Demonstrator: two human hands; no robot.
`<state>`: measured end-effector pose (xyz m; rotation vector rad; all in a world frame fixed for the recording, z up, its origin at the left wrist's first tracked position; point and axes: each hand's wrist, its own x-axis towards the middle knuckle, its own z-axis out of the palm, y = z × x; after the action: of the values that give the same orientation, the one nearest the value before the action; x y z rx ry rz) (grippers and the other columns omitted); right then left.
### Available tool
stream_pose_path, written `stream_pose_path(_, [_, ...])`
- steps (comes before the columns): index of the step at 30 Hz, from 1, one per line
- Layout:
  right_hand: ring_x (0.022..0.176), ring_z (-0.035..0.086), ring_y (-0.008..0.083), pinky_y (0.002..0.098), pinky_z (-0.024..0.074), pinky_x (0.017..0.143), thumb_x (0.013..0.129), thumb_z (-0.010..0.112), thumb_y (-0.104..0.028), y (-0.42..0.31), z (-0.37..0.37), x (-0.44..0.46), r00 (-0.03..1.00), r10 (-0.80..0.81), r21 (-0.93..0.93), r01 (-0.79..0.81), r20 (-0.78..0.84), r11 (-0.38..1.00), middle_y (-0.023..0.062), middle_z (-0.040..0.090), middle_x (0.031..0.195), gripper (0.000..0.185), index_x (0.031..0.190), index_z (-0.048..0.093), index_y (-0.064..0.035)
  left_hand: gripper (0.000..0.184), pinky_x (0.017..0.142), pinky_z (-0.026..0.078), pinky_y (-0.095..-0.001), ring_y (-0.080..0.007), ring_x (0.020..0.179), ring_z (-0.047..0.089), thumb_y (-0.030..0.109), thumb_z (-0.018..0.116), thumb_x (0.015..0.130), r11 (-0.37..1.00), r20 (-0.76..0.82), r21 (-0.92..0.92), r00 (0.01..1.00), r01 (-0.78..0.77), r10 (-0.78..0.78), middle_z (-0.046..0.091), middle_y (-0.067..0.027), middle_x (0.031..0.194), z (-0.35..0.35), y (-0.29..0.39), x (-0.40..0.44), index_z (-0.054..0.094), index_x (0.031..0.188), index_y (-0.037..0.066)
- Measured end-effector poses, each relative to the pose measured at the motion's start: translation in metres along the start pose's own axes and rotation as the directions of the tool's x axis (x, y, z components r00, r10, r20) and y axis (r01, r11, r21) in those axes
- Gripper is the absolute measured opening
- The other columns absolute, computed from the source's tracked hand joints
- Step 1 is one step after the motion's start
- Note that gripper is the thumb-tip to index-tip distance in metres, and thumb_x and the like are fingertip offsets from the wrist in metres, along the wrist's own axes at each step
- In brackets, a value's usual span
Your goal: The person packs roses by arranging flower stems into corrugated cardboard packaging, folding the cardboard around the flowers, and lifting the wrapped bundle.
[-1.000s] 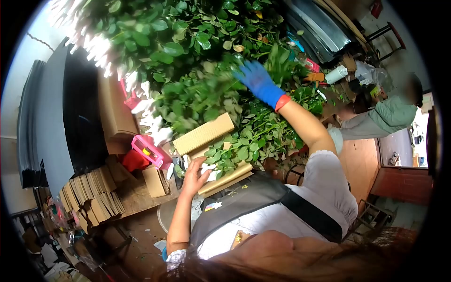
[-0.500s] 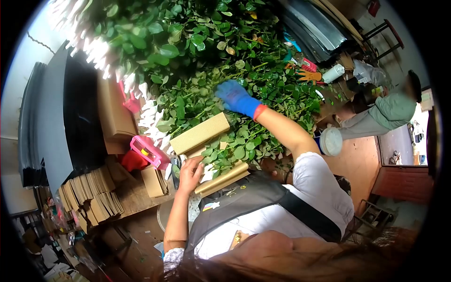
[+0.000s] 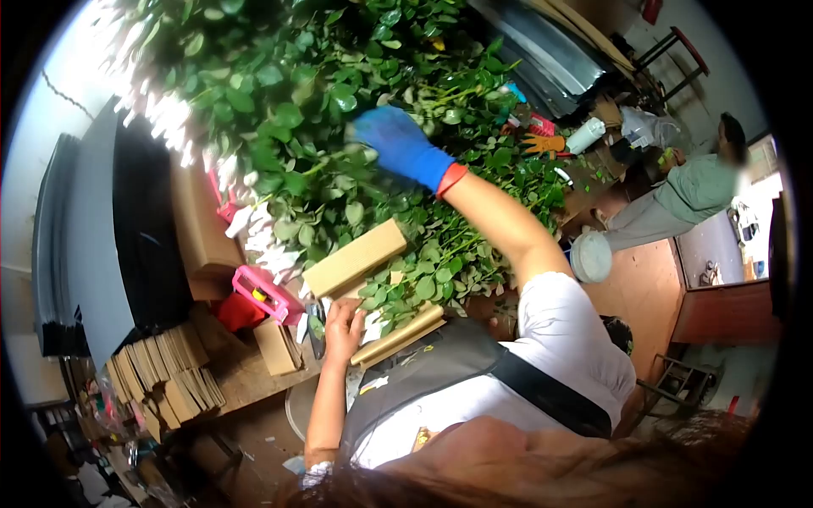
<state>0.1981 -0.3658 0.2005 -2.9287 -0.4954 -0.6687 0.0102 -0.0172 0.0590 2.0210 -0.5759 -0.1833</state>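
Observation:
My right hand [image 3: 394,144], in a blue glove with a red cuff, is over a large heap of leafy green stems [image 3: 330,195]. Its fingers are blurred against the leaves, so whether they grip a stem is unclear. Bare, my left hand [image 3: 343,328] rests near the table's front edge with its fingers slightly bent and apart; nothing shows in it. Just beyond it lies a folded piece of corrugated cardboard [image 3: 356,258]. A gold-coloured roll or strip [image 3: 400,336] lies beside my left hand, against my dark apron [image 3: 432,368].
White, overexposed ends [image 3: 250,229] line the heap's left side. Left of my hand are a pink tape dispenser [image 3: 267,292] and stacked cardboard pieces [image 3: 165,372]. An orange glove [image 3: 544,144] lies at the far right. Beyond a white bucket [image 3: 591,256] is another person [image 3: 690,199].
My gloved right hand has moved up and left across the leaves. My left hand has stayed by the cardboard, its fingers slightly shifted. The view has shifted a little.

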Motion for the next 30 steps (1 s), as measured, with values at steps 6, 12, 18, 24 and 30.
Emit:
stream_pose_path(6, [0.116,0.064,0.0285,0.0425,0.0506,0.097,0.086,0.071,-0.03,0.011,-0.054,-0.077,0.948,0.011,0.045,0.004,-0.318,0.999,0.0059,0.068,0.127,0.036,0.12,0.072,-0.0188,0.024,0.073,0.053,-0.0333,-0.0232,0.083,0.065,0.003,0.073,0.087,0.993,0.013,-0.067,0.996,0.094,-0.094,0.065,-0.0113,0.103,0.003,-0.014,-0.004,0.072,0.11,0.002])
stream_pose_path(12, [0.115,0.064,0.0313,0.0427,0.0503,0.096,0.099,0.05,-0.05,-0.004,-0.075,-0.172,0.998,-0.068,0.25,0.068,-0.009,0.966,0.0083,0.068,0.127,0.047,0.126,0.068,-0.0166,0.043,0.086,0.054,-0.0369,-0.0278,0.097,0.067,0.014,0.078,0.086,0.97,0.014,-0.149,0.981,0.194,-0.195,0.067,-0.0142,0.109,0.017,-0.052,-0.012,0.062,0.124,0.0])
stream_pose_path(18, [0.114,0.061,0.0259,0.0401,0.0519,0.088,0.076,0.068,-0.004,-0.018,-0.023,-0.252,0.913,0.005,-0.045,0.014,0.408,0.999,0.0022,0.064,0.128,0.05,0.123,0.068,-0.0226,0.077,0.1,0.051,-0.0368,-0.0254,0.115,0.064,0.007,0.081,0.081,0.946,-0.029,-0.29,0.986,0.148,-0.163,0.063,-0.017,0.13,0.015,-0.039,-0.005,0.038,0.145,0.007])
stream_pose_path(24, [0.114,0.06,0.0243,0.0406,0.0488,0.092,0.088,0.066,-0.024,-0.021,0.006,-0.265,0.832,0.053,-0.252,0.106,0.552,0.962,0.0022,0.063,0.125,0.032,0.12,0.067,-0.0241,0.054,0.095,0.051,-0.0374,-0.0274,0.113,0.063,0.008,0.083,0.081,0.991,-0.079,0.118,0.994,-0.065,0.075,0.065,-0.0132,0.121,0.004,-0.026,-0.001,0.06,0.13,0.01])
stream_pose_path(30, [0.105,0.066,0.0326,0.0442,0.0537,0.091,0.093,0.064,-0.028,-0.043,-0.066,-0.191,0.897,0.342,0.037,-0.366,0.278,0.93,0.0104,0.069,0.116,0.042,0.133,0.061,-0.0194,0.044,0.094,0.05,-0.0346,-0.0255,0.107,0.064,0.008,0.08,0.083,0.989,0.037,-0.093,0.993,0.116,-0.113,0.068,-0.01,0.114,-0.003,-0.02,0.005,0.065,0.124,0.008])
